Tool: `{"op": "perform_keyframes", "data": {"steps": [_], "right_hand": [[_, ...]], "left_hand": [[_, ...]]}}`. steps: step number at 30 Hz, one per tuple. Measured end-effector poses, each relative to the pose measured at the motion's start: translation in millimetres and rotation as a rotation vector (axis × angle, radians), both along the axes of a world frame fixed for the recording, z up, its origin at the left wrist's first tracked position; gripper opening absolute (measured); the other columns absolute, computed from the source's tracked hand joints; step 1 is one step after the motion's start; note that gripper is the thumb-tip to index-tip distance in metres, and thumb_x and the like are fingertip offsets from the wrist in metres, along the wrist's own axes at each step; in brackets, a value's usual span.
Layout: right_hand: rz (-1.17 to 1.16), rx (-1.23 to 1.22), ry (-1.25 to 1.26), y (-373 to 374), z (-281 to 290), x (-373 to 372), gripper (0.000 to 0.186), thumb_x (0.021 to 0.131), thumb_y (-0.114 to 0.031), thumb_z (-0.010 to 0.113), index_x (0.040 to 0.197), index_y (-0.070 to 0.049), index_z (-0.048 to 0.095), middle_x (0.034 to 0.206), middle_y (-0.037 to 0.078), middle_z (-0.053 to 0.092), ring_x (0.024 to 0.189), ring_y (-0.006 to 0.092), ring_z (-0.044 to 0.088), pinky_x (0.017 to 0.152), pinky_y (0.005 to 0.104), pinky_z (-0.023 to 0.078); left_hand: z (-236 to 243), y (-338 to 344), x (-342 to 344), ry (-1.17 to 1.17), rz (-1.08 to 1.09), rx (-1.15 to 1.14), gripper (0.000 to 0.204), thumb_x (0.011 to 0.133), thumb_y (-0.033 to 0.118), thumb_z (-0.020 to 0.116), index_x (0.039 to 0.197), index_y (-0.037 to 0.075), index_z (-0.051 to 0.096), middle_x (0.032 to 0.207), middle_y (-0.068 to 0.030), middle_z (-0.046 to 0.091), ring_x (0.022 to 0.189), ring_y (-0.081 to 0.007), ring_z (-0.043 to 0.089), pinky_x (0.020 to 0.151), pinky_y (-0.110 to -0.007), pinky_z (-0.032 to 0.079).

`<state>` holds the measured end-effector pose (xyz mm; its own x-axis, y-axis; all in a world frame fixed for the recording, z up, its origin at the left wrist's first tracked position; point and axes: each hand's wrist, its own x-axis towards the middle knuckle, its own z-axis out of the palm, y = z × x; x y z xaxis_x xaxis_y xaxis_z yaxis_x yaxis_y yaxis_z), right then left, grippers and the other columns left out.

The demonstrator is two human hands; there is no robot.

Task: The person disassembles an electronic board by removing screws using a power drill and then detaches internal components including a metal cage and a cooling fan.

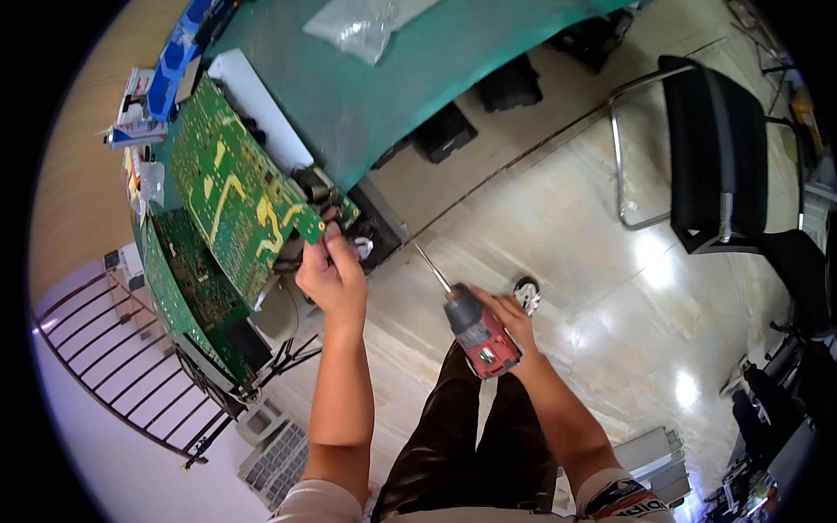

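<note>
A large green circuit board (227,196) stands tilted at the left, over the corner of the green-topped workbench. My left hand (331,272) pinches its near right corner between thumb and fingers. In my right hand (506,318) is a red and grey cordless drill (482,336), its long thin bit pointing up and to the left, apart from the board. My right fingers wrap the far side of the drill and are partly hidden. Behind the board lie a white panel (261,109) and dark electronic parts. A second green board (196,270) sits below and left of the first.
A clear plastic bag (353,26) lies on the green bench mat (392,83). Blue bins (172,74) and a tube (138,133) stand along the bench's far left. Black crates (443,132) are under the bench. A black chair (715,157) stands at right; a metal railing (131,349) is at lower left.
</note>
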<state>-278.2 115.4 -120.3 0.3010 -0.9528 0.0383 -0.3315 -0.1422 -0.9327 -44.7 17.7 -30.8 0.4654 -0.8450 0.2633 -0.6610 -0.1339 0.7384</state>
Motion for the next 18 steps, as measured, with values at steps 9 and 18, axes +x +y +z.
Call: {"op": "perform_keyframes", "data": {"steps": [9, 18], "right_hand": [[-0.106, 0.401, 0.063, 116, 47, -156, 0.054, 0.076, -0.007, 0.074, 0.127, 0.001, 0.058, 0.114, 0.013, 0.069, 0.100, 0.0220, 0.067, 0.090, 0.0316, 0.052], [-0.092, 0.202, 0.280, 53, 151, -196, 0.032, 0.081, -0.019, 0.077, 0.106, -0.004, 0.066, 0.103, 0.011, 0.069, 0.094, 0.0253, 0.067, 0.086, 0.0360, 0.052]], "left_hand": [[44, 69, -19, 0.301, -0.136, 0.224, 0.028, 0.097, 0.010, 0.057, 0.121, -0.003, 0.060, 0.076, -0.0057, 0.067, 0.059, -0.0076, 0.058, 0.052, -0.023, 0.047], [146, -16, -32, 0.814, -0.278, 0.349, 0.025, 0.099, 0.011, 0.055, 0.120, -0.003, 0.057, 0.086, -0.0092, 0.066, 0.067, -0.0127, 0.062, 0.058, -0.025, 0.050]]}}
